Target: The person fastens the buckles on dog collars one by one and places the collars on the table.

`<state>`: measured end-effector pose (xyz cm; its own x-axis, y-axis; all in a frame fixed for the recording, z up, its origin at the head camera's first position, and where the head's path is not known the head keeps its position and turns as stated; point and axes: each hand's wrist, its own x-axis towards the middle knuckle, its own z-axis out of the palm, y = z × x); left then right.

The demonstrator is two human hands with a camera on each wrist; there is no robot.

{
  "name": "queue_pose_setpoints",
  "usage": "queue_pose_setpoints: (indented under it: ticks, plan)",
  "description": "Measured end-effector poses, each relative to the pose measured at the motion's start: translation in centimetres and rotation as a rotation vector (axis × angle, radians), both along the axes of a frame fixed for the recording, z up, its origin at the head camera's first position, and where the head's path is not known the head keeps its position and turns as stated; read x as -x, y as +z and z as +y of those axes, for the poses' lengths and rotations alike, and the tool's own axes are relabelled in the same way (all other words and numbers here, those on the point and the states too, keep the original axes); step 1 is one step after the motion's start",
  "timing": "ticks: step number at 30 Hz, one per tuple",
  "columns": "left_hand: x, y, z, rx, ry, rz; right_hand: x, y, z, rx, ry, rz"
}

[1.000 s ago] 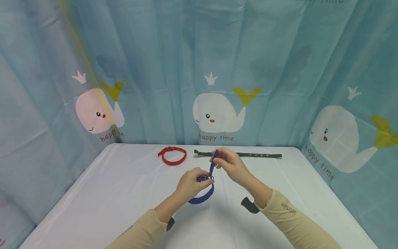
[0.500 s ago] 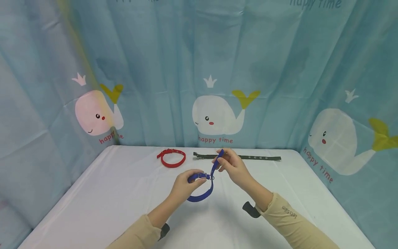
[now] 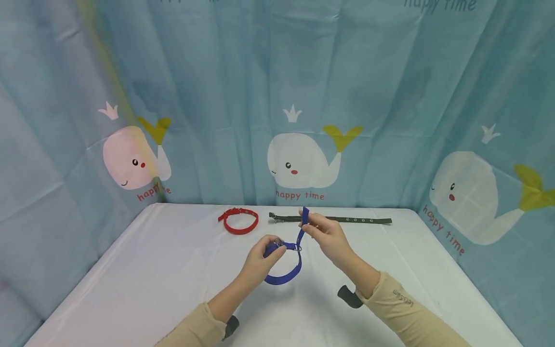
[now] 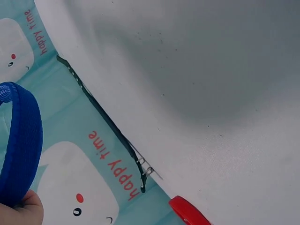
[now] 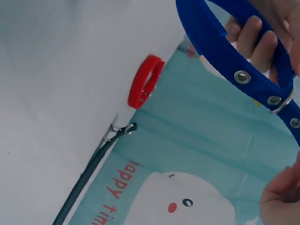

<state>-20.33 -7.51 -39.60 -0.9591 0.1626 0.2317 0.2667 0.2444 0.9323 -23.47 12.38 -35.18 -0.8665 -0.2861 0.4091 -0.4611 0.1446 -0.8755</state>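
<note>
A blue collar (image 3: pixel 284 278) hangs in a loop above the white table in the head view. My left hand (image 3: pixel 260 260) pinches its buckle end between thumb and fingers, covering part of the metal buckle. My right hand (image 3: pixel 329 238) pinches the free end, which points upward. In the right wrist view the collar's eyelet strap (image 5: pixel 255 86) runs through a metal ring (image 5: pixel 282 104), with one eyelet beyond it toward the right hand (image 5: pixel 281 199). Fingers of the left hand (image 5: pixel 255 40) show behind the loop. In the left wrist view the collar's band (image 4: pixel 28 140) stands at the left edge.
A red collar (image 3: pixel 239 232), closed into a loop, lies at the back of the white table (image 3: pixel 151 270). To its right a dark green collar (image 3: pixel 362 220) lies straight, partly behind my right hand. A blue whale-print curtain (image 3: pixel 225 159) hangs behind and at both sides.
My left hand has shifted from beside the ring to farther left on the buckle end. The right hand has moved slightly right and down with the free end, leaving the ring in plain view.
</note>
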Motion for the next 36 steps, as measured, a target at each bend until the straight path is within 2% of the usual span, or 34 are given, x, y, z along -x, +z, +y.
queue_pose_setpoints:
  ticks: [7,14,19,26,28,31,36]
  plan:
    - [-0.1,0.1,0.2,-0.029,0.028,0.002,0.0,-0.2,0.0,0.147,-0.090,-0.022]
    - [-0.3,0.3,0.2,-0.048,0.004,-0.002,0.1,-0.1,0.4,0.142,-0.035,0.056]
    - [-0.3,0.2,0.1,-0.028,-0.003,0.026,0.2,-0.3,1.4,0.018,0.022,0.233]
    - [-0.7,0.2,-0.2,0.016,0.005,0.086,0.6,0.2,2.4,-0.231,0.113,0.550]
    - [-0.8,0.3,-0.3,0.022,0.006,0.091,0.7,0.4,2.4,-0.250,0.117,0.591]
    - [-0.6,0.5,-0.3,0.031,0.010,0.089,0.6,0.5,2.1,-0.209,0.113,0.547]
    - [-0.3,0.5,-0.1,0.052,0.002,0.080,-0.1,0.3,1.2,-0.070,0.128,0.337]
